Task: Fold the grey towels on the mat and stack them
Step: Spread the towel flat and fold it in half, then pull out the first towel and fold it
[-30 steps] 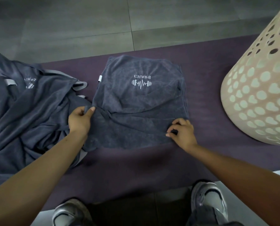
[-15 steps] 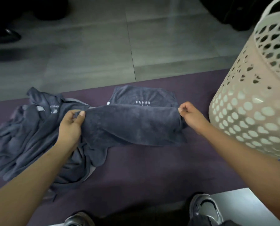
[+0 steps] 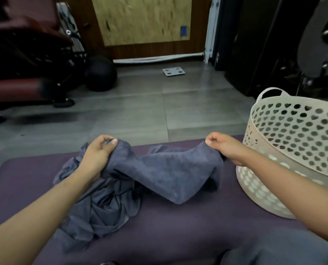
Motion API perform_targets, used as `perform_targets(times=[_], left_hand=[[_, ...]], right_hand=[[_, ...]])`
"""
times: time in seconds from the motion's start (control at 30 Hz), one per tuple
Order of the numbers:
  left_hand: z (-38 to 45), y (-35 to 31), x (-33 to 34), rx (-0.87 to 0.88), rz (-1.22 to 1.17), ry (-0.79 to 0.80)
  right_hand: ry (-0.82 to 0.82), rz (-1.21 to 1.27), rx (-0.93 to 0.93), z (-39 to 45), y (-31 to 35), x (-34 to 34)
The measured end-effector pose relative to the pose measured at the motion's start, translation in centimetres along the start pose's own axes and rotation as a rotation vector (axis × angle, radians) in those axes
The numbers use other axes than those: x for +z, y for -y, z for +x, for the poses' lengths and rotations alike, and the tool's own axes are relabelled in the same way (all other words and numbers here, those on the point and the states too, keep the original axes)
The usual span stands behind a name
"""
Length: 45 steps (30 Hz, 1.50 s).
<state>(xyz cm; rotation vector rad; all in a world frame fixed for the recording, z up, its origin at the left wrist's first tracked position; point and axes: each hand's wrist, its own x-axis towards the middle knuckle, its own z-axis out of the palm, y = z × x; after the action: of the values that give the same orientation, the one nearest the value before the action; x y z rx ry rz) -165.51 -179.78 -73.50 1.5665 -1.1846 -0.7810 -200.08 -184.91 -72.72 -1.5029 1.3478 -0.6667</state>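
Observation:
A grey towel (image 3: 167,169) hangs folded between both hands above the purple mat (image 3: 178,230). My left hand (image 3: 98,153) grips its left corner, my right hand (image 3: 226,148) pinches its right corner, and the middle sags down toward the mat. A heap of crumpled grey towels (image 3: 102,203) lies on the mat at the left, under and behind my left forearm. The towel's far part is hidden behind the raised fold.
A cream perforated laundry basket (image 3: 293,153) stands on the mat at the right, close to my right wrist. Grey tiled floor (image 3: 140,111) lies beyond the mat, with a black ball (image 3: 100,73), a red bench (image 3: 16,87) and a flat scale (image 3: 173,71) farther back.
Both hands have lifted the towel's near edge up and away from me, folding it over. The camera has tilted up, bringing the room into sight.

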Motion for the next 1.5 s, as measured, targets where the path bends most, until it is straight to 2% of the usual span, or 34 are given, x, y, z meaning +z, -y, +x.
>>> perform_targets(times=[0.13, 0.2, 0.33, 0.53, 0.77, 0.83, 0.97, 1.03, 1.13, 1.2, 1.27, 1.4, 1.5], left_hand=[[-1.7, -2.5, -1.1, 0.019, -0.071, 0.062], [-2.0, -2.9, -1.6, 0.022, -0.113, 0.088], [-1.4, -1.5, -1.1, 0.029, -0.077, 0.096], [2.3, 6.4, 1.7, -0.032, 0.038, 0.008], [8.9, 15.5, 6.2, -0.165, 0.065, -0.008], [11.4, 17.3, 7.3, -0.193, 0.043, -0.029], [15.9, 19.6, 10.8, -0.254, -0.066, -0.100], [17.3, 21.5, 13.1, -0.357, -0.154, -0.087], [18.1, 25.8, 15.9, -0.531, -0.091, 0.039], [18.2, 28.3, 17.3, -0.621, -0.027, 0.108], [18.8, 29.8, 17.9, -0.599, 0.112, 0.132], [19.9, 30.9, 19.0, -0.523, 0.388, 0.176], [18.6, 30.5, 20.1, -0.322, 0.470, 0.150]], right_hand=[[0.216, 0.222, -0.015, -1.9, 1.7, -0.5], [0.252, 0.292, -0.026, -1.9, 2.1, -0.7], [0.196, 0.281, 0.018, -0.1, 0.5, -0.5], [0.160, 0.255, 0.172, 5.7, -6.4, 1.2], [0.030, -0.048, 0.313, 13.6, -15.8, 1.8], [-0.038, -0.114, 0.316, 16.2, -17.4, 1.8], [-0.281, -0.167, 0.315, 20.5, -18.7, 2.3], [-0.239, -0.143, 0.360, 21.4, -20.1, 3.0], [-0.046, -0.065, 0.554, 21.8, -23.5, 4.1], [-0.057, -0.072, 0.613, 22.2, -25.4, 4.7], [-0.142, -0.076, 0.577, 22.6, -26.5, 5.2], [-0.221, 0.092, 0.511, 23.1, -27.0, 6.8], [-0.320, -0.030, 0.465, 23.2, -28.0, 7.7]])
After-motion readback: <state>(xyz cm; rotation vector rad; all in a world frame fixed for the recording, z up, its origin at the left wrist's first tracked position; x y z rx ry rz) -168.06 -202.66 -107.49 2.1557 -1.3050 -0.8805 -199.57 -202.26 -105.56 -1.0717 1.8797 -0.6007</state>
